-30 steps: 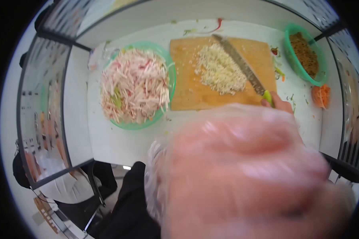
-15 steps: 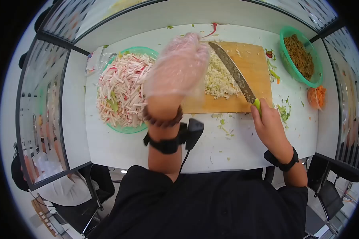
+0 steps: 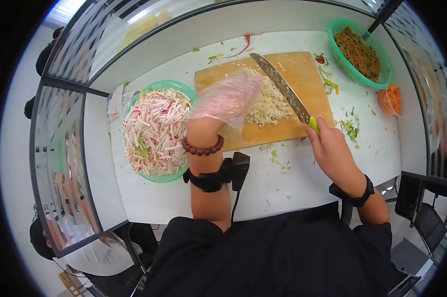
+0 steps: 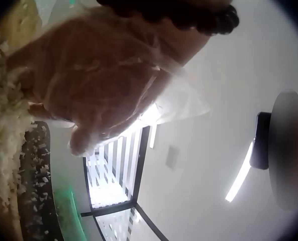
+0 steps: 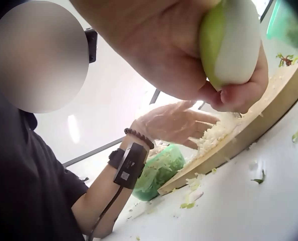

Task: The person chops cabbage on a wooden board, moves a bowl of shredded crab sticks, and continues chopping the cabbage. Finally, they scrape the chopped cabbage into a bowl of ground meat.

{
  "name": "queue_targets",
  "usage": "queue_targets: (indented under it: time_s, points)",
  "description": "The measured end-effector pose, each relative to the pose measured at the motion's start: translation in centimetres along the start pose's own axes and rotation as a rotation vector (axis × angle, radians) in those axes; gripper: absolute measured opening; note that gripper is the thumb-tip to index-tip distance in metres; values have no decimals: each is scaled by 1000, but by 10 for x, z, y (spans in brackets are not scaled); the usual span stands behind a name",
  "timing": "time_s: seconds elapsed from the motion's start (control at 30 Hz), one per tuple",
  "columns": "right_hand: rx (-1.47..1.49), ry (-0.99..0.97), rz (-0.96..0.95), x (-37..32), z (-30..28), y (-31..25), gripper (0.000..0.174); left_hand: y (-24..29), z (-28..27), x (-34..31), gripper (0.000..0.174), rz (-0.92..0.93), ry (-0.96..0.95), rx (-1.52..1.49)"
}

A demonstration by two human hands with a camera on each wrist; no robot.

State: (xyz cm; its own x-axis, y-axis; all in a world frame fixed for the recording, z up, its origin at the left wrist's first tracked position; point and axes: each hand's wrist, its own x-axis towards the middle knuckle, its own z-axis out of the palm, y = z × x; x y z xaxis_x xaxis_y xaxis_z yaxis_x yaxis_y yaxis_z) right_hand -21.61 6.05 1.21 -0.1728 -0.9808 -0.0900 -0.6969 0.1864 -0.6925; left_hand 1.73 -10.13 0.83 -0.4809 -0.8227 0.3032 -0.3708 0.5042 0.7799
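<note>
My left hand (image 3: 228,96), in a clear plastic glove, reaches over the left part of the wooden cutting board (image 3: 310,74). Its fingers stretch out straight against a heap of finely chopped pale vegetable (image 3: 270,109), seen also in the right wrist view, where the gloved palm faces the camera. A knife (image 3: 283,86) with a dark, bit-covered blade slants along the heap's right side. My right hand (image 3: 335,153), bare, grips its green and white handle (image 5: 231,42) near the board's front right corner. The left fingertips are partly hidden by the glove in the head view.
At the left stands a green bowl (image 3: 189,93) heaped with pink and white shreds (image 3: 156,133). A green basket (image 3: 338,58) of brown food stands back right, beside a bag of orange shreds (image 3: 391,100). Green scraps (image 3: 351,127) dot the table; partitions enclose it.
The gloved left hand, earlier large and blurred close to the head camera, has moved down and forward to the chopped heap. The right hand keeps hold of the knife beside the heap.
</note>
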Motion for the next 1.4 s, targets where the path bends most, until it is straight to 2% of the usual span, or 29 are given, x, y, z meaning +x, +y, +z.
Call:
queue_targets:
  time_s: [0.17,0.27,0.33,0.43,0.53,0.6,0.67,0.77,0.83,0.93,1.03,1.07,1.13,1.27,1.37,1.4]
  points:
    - [-114,-32,-87,-3,10,12,21,-1,-9,-6,37,-8,-5,45]
    - [-32,-32,-39,-6,5,0,21,2,-16,-5,41,54,-55,189]
    - [-112,-89,-114,-2,6,11,21,0,-13,-11,43,137,-117,375]
    - [-71,-55,-196,-1,3,8,21,7,21,-20,48,82,8,523]
    - [-84,-38,-232,-1,7,5,21,27,65,-31,47,-181,251,253]
    - [-149,-63,-228,0,10,9,22,23,75,-39,49,-258,264,142]
    - [-82,-39,-210,-4,4,2,22,7,83,-38,51,-259,308,22]
    - [-104,-72,-166,-7,3,9,23,2,90,-37,51,-145,324,55]
    - [-114,-80,-139,-11,5,9,23,3,92,-41,50,-207,324,102]
    - [-109,-38,-124,-10,6,3,23,-8,96,-39,50,-241,368,-11]
    - [-123,-93,-72,-6,7,1,24,-15,97,-40,50,-156,424,2]
    - [-85,-49,-117,-5,9,-3,24,-16,97,-38,50,-104,445,41]
    - [-10,33,-204,-4,15,-7,25,-10,94,-38,50,-153,447,-1]
    - [-113,-74,-140,-1,19,-10,24,6,85,-41,54,-196,397,-131]
    - [-90,-25,-165,-3,25,-14,24,-2,88,-39,51,-142,485,-93]
    - [-142,16,-262,0,31,-9,26,11,85,-38,50,-152,504,-49]
